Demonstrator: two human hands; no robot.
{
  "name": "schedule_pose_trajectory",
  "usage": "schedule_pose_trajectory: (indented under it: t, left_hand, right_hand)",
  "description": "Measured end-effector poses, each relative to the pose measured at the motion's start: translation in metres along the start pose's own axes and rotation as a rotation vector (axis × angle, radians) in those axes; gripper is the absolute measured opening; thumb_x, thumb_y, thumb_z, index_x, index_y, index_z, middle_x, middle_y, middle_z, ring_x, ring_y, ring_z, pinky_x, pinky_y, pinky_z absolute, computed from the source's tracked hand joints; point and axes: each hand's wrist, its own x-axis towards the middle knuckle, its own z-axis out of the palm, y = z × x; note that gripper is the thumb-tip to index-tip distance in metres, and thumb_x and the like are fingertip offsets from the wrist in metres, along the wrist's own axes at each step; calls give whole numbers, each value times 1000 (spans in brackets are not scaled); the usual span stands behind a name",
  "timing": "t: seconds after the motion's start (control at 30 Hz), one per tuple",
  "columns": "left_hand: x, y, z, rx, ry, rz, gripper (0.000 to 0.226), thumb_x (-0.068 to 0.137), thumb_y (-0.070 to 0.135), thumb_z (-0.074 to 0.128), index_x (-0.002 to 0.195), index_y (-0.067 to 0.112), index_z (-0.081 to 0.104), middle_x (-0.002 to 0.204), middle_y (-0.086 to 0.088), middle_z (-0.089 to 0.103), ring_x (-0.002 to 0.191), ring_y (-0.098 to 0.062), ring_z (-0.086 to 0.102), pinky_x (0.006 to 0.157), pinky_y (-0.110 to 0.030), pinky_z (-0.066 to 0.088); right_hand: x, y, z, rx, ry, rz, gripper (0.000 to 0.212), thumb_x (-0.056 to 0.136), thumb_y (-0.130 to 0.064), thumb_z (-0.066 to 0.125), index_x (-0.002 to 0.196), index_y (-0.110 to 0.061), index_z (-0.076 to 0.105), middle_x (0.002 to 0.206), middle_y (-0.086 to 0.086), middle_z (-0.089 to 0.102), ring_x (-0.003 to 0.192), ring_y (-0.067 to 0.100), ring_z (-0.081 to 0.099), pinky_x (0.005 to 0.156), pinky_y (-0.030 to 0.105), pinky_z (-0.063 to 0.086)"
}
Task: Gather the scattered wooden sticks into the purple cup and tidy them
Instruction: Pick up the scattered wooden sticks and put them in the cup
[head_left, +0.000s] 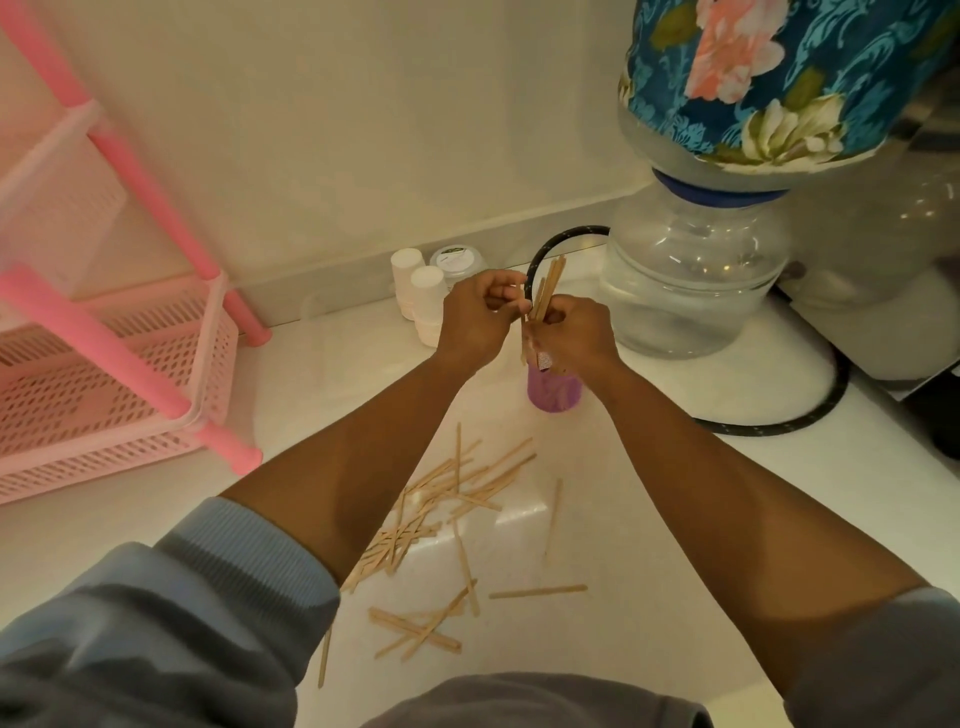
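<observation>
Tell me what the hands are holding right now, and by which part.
The right hand grips a bundle of wooden sticks by its lower part, just above the purple cup. The left hand pinches one stick near its middle.

One head-worn camera looks forward and steeply down, close over the white counter (649, 519).

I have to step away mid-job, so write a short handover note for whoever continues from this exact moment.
Right hand grips a bundle of sticks upright over the purple cup; whether their lower ends are in the cup is hidden.
Left hand pinches at the same bundle from the left.
The cup stands on the white counter, beyond the scattered sticks.
Done: one bundle gathered at the cup.
Left: seat the bundle, then collect the main pile and the loose sticks nearer the body, and straighten them all in the cup.
</observation>
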Motion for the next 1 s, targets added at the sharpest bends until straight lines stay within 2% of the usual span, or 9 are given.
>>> schedule_pose_trajectory:
  t: [0.1, 0.2, 0.3, 0.43, 0.57, 0.7, 0.8, 0.9, 1.0]
  left_hand:
    - [5, 5, 8, -2, -17, 8, 27, 81, 3, 75, 102, 18, 71, 81, 4, 65, 75, -8, 62, 84, -31, 58]
    - [7, 5, 17, 27, -20, 12, 25, 81, 2, 75, 102, 15, 71, 77, 9, 63, 70, -1, 60, 74, -16, 54]
    - [4, -1, 24, 63, -42, 27, 25, 80, 0, 75, 103, 10, 71, 77, 8, 63, 68, 1, 59, 67, -8, 48]
    - [-3, -16, 28, 107, -106, 15, 29, 80, -3, 73, 106, 9, 69, 93, -2, 67, 82, -9, 63, 71, -7, 49]
    - [-6, -30, 24, 169, -130, -23, 34, 81, 1, 74, 112, 13, 67, 102, 0, 66, 93, -12, 62, 75, -10, 49]
    - [-10, -38, 9, 182, -114, -111, 33, 81, 6, 76, 111, 14, 66, 98, 0, 64, 85, -11, 61, 74, -15, 49]
    - [-17, -44, -1, 224, -130, -186, 34, 81, 10, 77, 112, 13, 65, 97, 0, 62, 85, -13, 60, 74, -18, 49]
    - [-25, -56, -10, 447, -255, -275, 41, 80, 24, 79, 116, 16, 62, 105, 1, 62, 95, -14, 59, 79, -24, 46]
    - [-38, -65, -19, 669, -410, -357, 55, 78, 40, 79, 123, 16, 58, 121, -3, 61, 111, -19, 57, 88, -29, 46]
  right_hand:
    - [8, 2, -7, -78, 18, -6, 12, 83, -23, 70, 89, -13, 74, 81, 0, 70, 72, 12, 63, 64, 19, 47]
    - [11, 4, -10, -140, 27, 6, 17, 84, -27, 70, 89, -12, 74, 87, 4, 73, 78, 17, 66, 76, 31, 53]
    - [11, 10, -12, -175, 13, 36, 18, 84, -27, 69, 92, -11, 75, 88, 3, 72, 81, 19, 66, 78, 32, 53]
    - [10, 29, -8, -373, -101, 83, 25, 85, -32, 66, 92, -10, 74, 89, 6, 72, 84, 21, 66, 72, 27, 50]
    - [7, 40, -5, -491, -103, 126, 30, 84, -27, 68, 106, -8, 70, 100, 9, 70, 88, 23, 65, 71, 25, 49]
    - [4, 32, -6, -393, -11, 65, 25, 85, -13, 65, 108, -5, 68, 103, 9, 69, 93, 23, 65, 81, 30, 53]
    - [4, 22, 0, -285, 10, 0, 21, 84, -11, 66, 105, -9, 68, 101, 4, 69, 93, 19, 64, 80, 25, 50]
    - [0, 14, 12, -207, -131, -63, 20, 81, -17, 73, 101, -15, 70, 94, -1, 71, 87, 13, 65, 80, 23, 50]
    - [-15, 10, 23, -280, -378, -149, 25, 81, -18, 75, 105, -14, 70, 97, -1, 72, 82, 9, 64, 72, 18, 49]
